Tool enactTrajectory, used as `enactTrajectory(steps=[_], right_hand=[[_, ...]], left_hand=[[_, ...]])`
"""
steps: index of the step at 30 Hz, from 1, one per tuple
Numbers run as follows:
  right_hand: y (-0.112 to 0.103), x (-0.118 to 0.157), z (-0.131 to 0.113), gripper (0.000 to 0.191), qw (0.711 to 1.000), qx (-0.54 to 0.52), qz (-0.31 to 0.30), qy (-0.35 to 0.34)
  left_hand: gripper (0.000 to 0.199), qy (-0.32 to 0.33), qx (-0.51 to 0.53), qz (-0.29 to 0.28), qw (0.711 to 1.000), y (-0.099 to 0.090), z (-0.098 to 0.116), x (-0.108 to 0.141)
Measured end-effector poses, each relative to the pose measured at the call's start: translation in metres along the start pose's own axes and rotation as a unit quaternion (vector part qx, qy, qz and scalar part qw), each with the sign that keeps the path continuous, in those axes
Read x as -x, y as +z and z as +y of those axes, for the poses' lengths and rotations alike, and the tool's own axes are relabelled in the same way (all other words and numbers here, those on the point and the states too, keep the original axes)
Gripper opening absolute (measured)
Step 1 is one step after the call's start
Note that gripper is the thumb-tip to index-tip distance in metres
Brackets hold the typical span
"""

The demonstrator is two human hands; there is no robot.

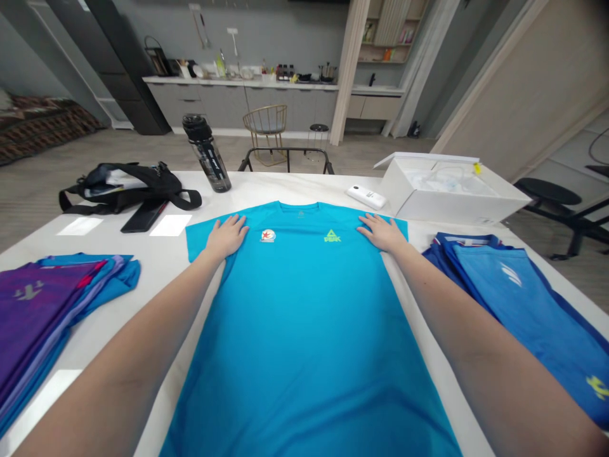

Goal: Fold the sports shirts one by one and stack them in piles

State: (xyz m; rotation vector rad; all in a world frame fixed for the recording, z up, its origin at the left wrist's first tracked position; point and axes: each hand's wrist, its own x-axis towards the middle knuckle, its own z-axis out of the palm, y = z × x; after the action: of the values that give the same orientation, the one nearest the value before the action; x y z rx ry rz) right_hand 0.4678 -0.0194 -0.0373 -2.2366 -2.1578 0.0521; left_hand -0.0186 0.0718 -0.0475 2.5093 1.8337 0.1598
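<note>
A bright blue short-sleeved T-shirt (pixel 304 298) lies spread face up on the white table (pixel 266 185), its collar at the far side and its lower end running out of view toward me. A round badge and a green logo mark its chest. My left hand (pixel 226 235) rests flat on the left sleeve near the shoulder, fingers stretched out. On the right sleeve, my right hand (pixel 381 232) lies flat in the same way, its fingers pointing inward. Neither hand grips the cloth.
Folded purple and blue shirts (pixel 52 298) lie at the left, folded blue shirts (pixel 523 285) at the right. Farther back are a black bag (pixel 128 187), a phone (pixel 143 216), a dark bottle (pixel 208 155), a white handheld device (pixel 366 197) and an open white box (pixel 442 203).
</note>
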Motion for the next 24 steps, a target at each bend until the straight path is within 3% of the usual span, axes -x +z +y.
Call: enactTrajectory(steps=[2, 5, 8, 10, 13, 20, 24], right_hand=[[-0.005, 0.006, -0.022, 0.054, 0.998, 0.019, 0.058, 0.014], [-0.002, 0.026, -0.073, 0.053, 0.992, -0.011, 0.123, 0.022], [0.01, 0.054, -0.124, 0.061, 0.995, -0.069, 0.074, -0.001], [0.018, 0.073, -0.142, 0.063, 0.996, -0.071, 0.044, 0.015], [0.024, 0.096, -0.137, 0.066, 0.996, -0.056, 0.023, 0.061], [0.02, 0.147, -0.078, 0.065, 0.994, -0.023, 0.029, 0.102], [0.014, 0.184, -0.088, 0.061, 0.995, -0.002, 0.059, 0.075]], left_hand=[[0.055, 0.039, -0.007, 0.062, 0.997, -0.004, 0.022, 0.014], [0.053, 0.111, 0.009, 0.066, 0.992, -0.002, 0.064, 0.043], [0.055, 0.101, 0.03, 0.022, 0.994, 0.006, 0.097, 0.073], [0.059, 0.082, 0.047, -0.004, 0.996, 0.009, 0.106, 0.091], [0.063, 0.07, 0.059, -0.018, 0.996, 0.009, 0.104, 0.114], [0.062, 0.051, 0.022, -0.004, 0.998, 0.003, 0.089, 0.168], [0.062, 0.035, 0.02, -0.004, 0.999, 0.002, 0.092, 0.195]])
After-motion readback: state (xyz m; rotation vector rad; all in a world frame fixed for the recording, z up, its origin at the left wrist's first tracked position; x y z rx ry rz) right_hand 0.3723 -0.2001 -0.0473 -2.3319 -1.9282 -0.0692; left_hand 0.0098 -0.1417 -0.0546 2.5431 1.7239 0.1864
